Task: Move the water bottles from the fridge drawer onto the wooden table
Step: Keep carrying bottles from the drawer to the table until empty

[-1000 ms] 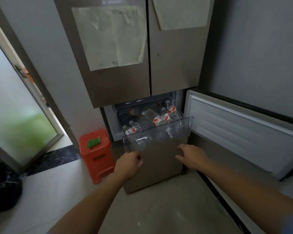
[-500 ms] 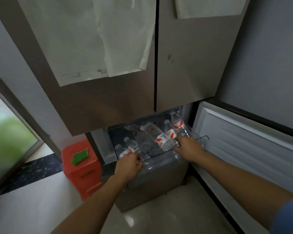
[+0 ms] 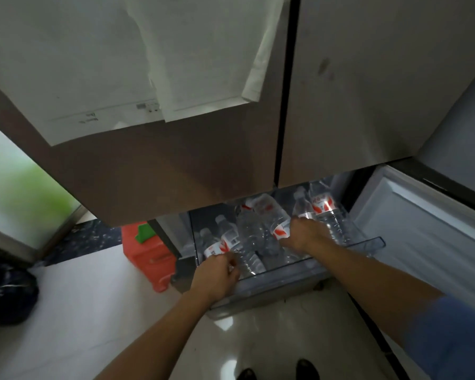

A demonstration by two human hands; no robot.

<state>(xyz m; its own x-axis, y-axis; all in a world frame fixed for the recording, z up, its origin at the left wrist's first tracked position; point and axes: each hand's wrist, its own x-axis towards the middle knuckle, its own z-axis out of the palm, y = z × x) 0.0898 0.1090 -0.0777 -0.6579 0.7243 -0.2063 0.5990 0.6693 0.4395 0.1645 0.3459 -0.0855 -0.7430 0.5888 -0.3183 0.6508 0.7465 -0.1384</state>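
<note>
The clear fridge drawer (image 3: 369,243) stands pulled out below the upper fridge doors and holds several clear water bottles with red-and-white labels. My left hand (image 3: 217,274) is at the drawer's front left, fingers curled around a lying water bottle (image 3: 248,263). My right hand (image 3: 306,234) reaches further in and wraps over a bottle (image 3: 272,212) in the middle. Another bottle (image 3: 322,205) lies at the back right, two more (image 3: 225,238) at the left. The wooden table is out of view.
The two upper fridge doors (image 3: 354,105) hang close over the drawer, with papers stuck on them. The lower door (image 3: 422,229) stands open on the right. On the floor to the left are a red stool (image 3: 146,259) and a dark bag (image 3: 6,292).
I have leaned in closer and lower. Both hands went from the drawer's front over its rim and have closed on bottles inside.
</note>
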